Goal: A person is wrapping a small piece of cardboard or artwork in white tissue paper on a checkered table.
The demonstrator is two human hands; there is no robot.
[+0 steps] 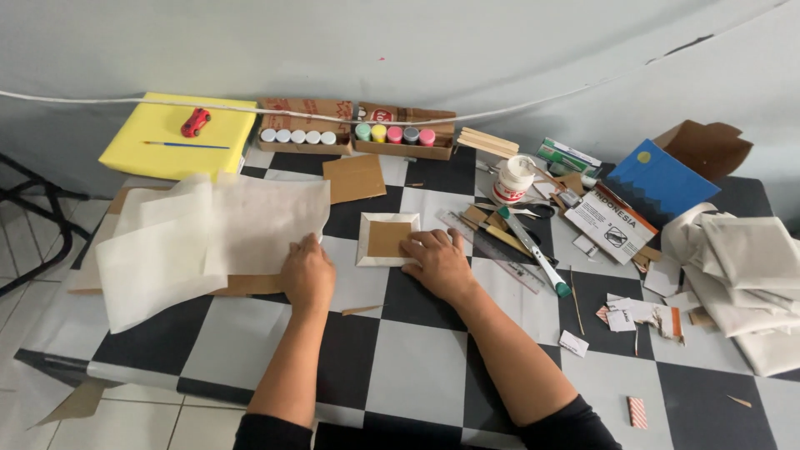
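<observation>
Both hands rest flat on a black-and-white checkered tabletop [417,367], seen from above by a head-worn camera. Left hand [307,271] lies palm down with fingers loosely spread, pressing the lower right corner of a stack of thin white paper sheets [208,233]; it grips nothing. Right hand [437,260] is also open and flat, its fingertips touching the right edge of a small cardboard rectangle wrapped in a white paper border [387,239], which sits at the middle of the tabletop between the two hands.

Judging from this, the step in hand looks like smoothing the folded paper edges down onto the cardboard piece while the spare sheets are held steady. A next move would call for firm, even pressure along each folded side, keeping the piece from sliding.

Beside the right hand, to its right, lie a clear ruler [492,250] and a green-tipped pen [537,254]. Further back stands a white glue pot [512,179]. Along the far edge sit two cardboard boxes of small paint pots: one with white lids [298,136], one with coloured lids [394,134]. A yellow block [179,133] at the far left carries a small red toy car [196,122] and a thin paintbrush [185,145]. Crumpled white paper [742,275] is heaped at the right edge, near a blue painted card [658,179].
</observation>
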